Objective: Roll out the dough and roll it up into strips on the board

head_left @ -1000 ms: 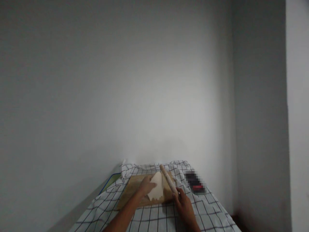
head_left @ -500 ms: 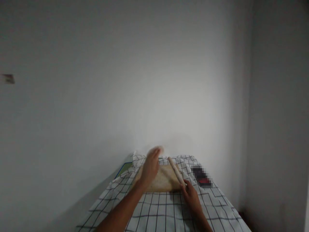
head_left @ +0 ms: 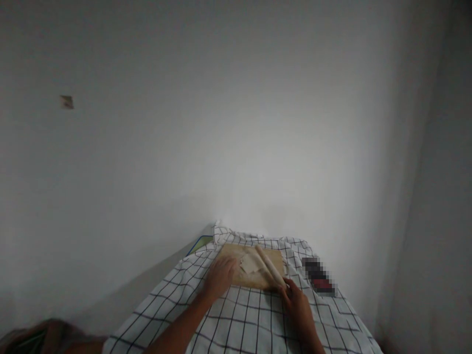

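A wooden rolling pin (head_left: pixel 271 266) slants across the right part of a tan board (head_left: pixel 225 251). My right hand (head_left: pixel 295 297) is closed on its near end. Beside the pin, a pale flat sheet of dough (head_left: pixel 250 263) lies on the board. At the left side of that sheet is my left hand (head_left: pixel 221 275), low over the board. Its fingers are blurred, so their grip does not show, nor whether they touch the dough.
A white cloth with dark grid lines (head_left: pixel 241 324) covers the table under the board. Right of the board lies a pixelated dark and red object (head_left: pixel 320 278). The pale wall (head_left: pixel 239 123) rises behind. Something brown (head_left: pixel 55 334) shows at the lower left.
My left hand has come down from above the board's far edge to its left part. The dough sheet now shows on the board. The rolling pin stays in my right hand; the view has shifted left.
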A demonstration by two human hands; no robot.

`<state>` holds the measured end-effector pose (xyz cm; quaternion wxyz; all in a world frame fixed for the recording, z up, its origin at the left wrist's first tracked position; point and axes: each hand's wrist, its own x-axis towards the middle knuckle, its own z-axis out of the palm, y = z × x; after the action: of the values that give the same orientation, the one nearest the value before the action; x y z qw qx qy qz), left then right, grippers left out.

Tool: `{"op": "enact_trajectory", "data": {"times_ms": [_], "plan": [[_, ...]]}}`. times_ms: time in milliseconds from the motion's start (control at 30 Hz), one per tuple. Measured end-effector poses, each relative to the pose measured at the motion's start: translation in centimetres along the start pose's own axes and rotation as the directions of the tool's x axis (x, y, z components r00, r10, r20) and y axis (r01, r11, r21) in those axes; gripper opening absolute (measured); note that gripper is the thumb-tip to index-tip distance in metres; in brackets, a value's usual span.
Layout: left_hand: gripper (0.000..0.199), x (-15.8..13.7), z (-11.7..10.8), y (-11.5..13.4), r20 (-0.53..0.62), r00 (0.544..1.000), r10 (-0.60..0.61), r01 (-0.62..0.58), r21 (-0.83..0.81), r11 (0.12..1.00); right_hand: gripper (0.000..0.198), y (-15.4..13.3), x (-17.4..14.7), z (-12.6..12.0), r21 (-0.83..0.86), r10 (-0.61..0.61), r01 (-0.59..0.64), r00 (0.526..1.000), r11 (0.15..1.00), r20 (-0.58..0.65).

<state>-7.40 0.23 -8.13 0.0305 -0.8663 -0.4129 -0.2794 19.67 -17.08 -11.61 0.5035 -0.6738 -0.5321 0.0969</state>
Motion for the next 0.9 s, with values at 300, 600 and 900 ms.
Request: {"op": "enact_trajectory", "data": {"times_ms": [300,600,900], "plan": [[0.047,-1.7,-1.7,2.2,-0.094,0.996,-0.001,-0.007,-0.085,0.996,0.047,-1.5,-0.4,-0.4,-0.108,-0.046,0.067,0.982,0.992,0.185],[0.044,2.1,-3.2,2.5,-0.067,0.992,-0.106,0.08,-0.306,0.949,0.051,-2.0,0.1,-0.8,-0.1,-0.033,0.058,0.971,0.993,0.237],[0.043,8.3,0.9,4.6,0.055,0.995,0.088,-0.077,-0.181,0.981,0.057,-2.8,2.6,-0.5,-0.188,-0.006,0.058,0.964,0.98,0.266]]}}
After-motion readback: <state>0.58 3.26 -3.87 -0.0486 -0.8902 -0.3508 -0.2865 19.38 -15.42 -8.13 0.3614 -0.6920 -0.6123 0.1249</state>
